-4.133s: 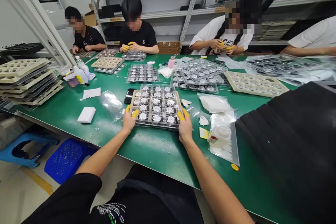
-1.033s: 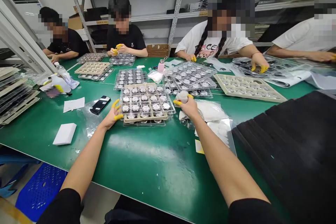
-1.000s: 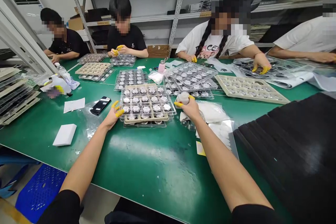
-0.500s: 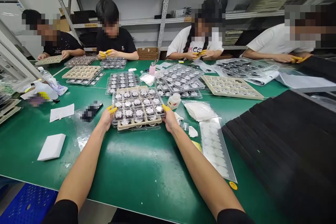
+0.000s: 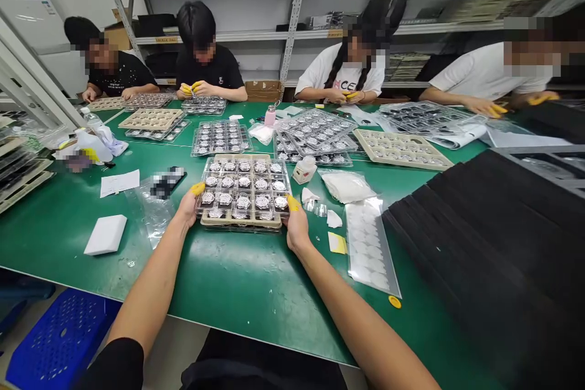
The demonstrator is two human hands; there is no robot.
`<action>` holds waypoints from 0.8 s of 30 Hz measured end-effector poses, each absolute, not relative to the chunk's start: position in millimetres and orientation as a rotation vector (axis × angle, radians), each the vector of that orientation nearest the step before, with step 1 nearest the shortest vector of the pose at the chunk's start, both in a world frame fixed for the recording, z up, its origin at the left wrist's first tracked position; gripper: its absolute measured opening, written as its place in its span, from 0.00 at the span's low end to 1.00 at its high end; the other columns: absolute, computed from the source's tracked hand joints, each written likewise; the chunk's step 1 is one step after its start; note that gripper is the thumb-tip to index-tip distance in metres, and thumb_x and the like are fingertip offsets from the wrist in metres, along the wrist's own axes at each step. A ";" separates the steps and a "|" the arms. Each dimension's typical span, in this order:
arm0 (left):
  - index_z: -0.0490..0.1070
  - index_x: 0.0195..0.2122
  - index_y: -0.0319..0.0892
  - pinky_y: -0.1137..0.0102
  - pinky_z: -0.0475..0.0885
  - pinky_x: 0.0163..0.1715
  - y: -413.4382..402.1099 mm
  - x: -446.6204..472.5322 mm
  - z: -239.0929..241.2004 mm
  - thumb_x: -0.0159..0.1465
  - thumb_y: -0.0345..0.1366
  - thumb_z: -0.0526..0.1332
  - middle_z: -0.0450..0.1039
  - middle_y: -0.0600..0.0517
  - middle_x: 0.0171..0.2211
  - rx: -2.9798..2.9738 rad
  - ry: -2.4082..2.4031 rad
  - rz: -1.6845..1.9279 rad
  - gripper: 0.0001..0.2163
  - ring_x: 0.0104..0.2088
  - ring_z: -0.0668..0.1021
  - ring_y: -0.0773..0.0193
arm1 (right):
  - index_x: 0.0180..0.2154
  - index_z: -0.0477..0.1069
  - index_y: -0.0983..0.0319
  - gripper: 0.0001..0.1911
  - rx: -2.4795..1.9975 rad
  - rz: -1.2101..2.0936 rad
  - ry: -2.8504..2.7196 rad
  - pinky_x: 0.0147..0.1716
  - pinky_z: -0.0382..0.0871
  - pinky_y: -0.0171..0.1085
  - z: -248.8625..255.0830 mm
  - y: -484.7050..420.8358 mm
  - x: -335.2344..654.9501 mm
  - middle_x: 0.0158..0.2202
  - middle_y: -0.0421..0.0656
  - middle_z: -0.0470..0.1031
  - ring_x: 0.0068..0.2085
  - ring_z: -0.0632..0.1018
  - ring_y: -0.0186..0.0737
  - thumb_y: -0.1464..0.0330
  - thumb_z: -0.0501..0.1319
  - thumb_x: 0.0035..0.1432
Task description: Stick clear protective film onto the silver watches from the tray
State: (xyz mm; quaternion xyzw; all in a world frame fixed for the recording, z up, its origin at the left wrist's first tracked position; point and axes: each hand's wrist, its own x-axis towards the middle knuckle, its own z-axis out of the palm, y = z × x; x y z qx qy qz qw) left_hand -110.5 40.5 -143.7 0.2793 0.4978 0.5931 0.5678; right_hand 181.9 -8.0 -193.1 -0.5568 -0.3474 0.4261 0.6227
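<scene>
Plainly, we held a clear tray [image 5: 244, 182] of round pieces over a beige tray [image 5: 237, 222] on the green table [image 5: 219, 292]. Our left hand [image 5: 186, 207] was clamped on one edge, our right hand [image 5: 297, 224] on the opposite one. Every pocket we could see was filled, so loading looked done; the trays were not yet lined up. A small bottle [image 5: 304, 170] sat just beyond our right hand, near more clear trays [image 5: 315, 134] of pieces.

Bright indoor light, pale glare on green tabletop [image 5: 219, 262], stretched edges, upper right blurred
</scene>
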 end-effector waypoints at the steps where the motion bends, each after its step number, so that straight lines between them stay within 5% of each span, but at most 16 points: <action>1: 0.75 0.45 0.38 0.69 0.78 0.41 41.7 -109.3 -142.3 0.59 0.29 0.64 0.81 0.49 0.36 0.648 1.175 1.388 0.12 0.37 0.83 0.61 | 0.45 0.75 0.59 0.22 -1.315 0.951 -0.773 0.42 0.72 0.38 -193.7 -11.5 180.9 0.40 0.41 0.80 0.42 0.77 0.42 0.55 0.54 0.55; 10: 0.74 0.47 0.37 0.69 0.80 0.40 69.6 -92.1 -134.4 0.61 0.29 0.62 0.81 0.50 0.33 0.650 1.200 1.340 0.13 0.35 0.84 0.61 | 0.40 0.75 0.59 0.16 -1.560 0.821 -0.644 0.49 0.67 0.40 -178.8 0.6 185.4 0.39 0.42 0.80 0.45 0.75 0.45 0.62 0.54 0.53; 18: 0.74 0.46 0.35 0.65 0.78 0.44 74.5 -91.6 -135.3 0.61 0.33 0.62 0.81 0.47 0.35 0.729 1.189 1.362 0.13 0.37 0.83 0.59 | 0.41 0.75 0.57 0.16 -1.614 0.787 -0.827 0.50 0.68 0.42 -149.6 -25.0 195.2 0.42 0.43 0.79 0.47 0.75 0.48 0.57 0.56 0.57; 21: 0.72 0.48 0.38 0.66 0.76 0.47 67.9 -91.9 -140.8 0.64 0.37 0.60 0.79 0.46 0.41 0.771 1.237 1.456 0.13 0.41 0.82 0.60 | 0.39 0.76 0.59 0.15 -1.698 0.669 -0.921 0.54 0.64 0.47 -140.0 -64.6 237.7 0.48 0.51 0.76 0.55 0.71 0.55 0.57 0.60 0.55; 24: 0.68 0.52 0.43 0.70 0.71 0.55 54.0 -88.0 -147.0 0.67 0.40 0.57 0.74 0.47 0.50 0.806 1.352 1.620 0.14 0.54 0.76 0.62 | 0.50 0.74 0.65 0.27 -2.191 0.231 -1.009 0.52 0.65 0.54 -143.2 -99.8 291.4 0.56 0.63 0.69 0.59 0.67 0.65 0.53 0.61 0.55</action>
